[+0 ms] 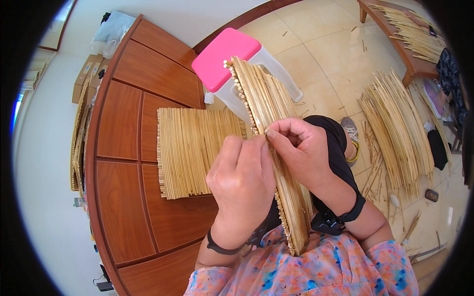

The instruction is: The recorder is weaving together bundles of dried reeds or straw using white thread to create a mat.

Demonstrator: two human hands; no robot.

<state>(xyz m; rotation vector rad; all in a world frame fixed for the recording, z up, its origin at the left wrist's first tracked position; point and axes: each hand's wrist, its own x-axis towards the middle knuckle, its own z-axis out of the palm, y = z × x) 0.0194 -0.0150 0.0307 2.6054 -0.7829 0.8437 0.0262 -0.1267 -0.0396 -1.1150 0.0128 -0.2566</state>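
Observation:
A thick mat of straw-coloured reed stalks (269, 93) stands tilted across my lap, its cut stalk ends lined up along the left edge. My left hand (239, 172) is closed at that edge, back of the hand facing up, and its fingertips are hidden. Right beside it my right hand (308, 150) pinches with thumb and forefinger at the same spot on the edge. Between the meeting fingertips shows a tiny thing, too small to name. Another reed mat (190, 153) lies to the left, against a brown wooden panelled piece (121, 182).
A pink-topped plastic stool (227, 52) stands ahead of the mat. To the right, a large pile of reed stalks (397, 128) lies on the tiled floor among loose bits. A wooden bench (412, 64) holds more stalks at the far right. A shoe (349, 130) shows beside my knee.

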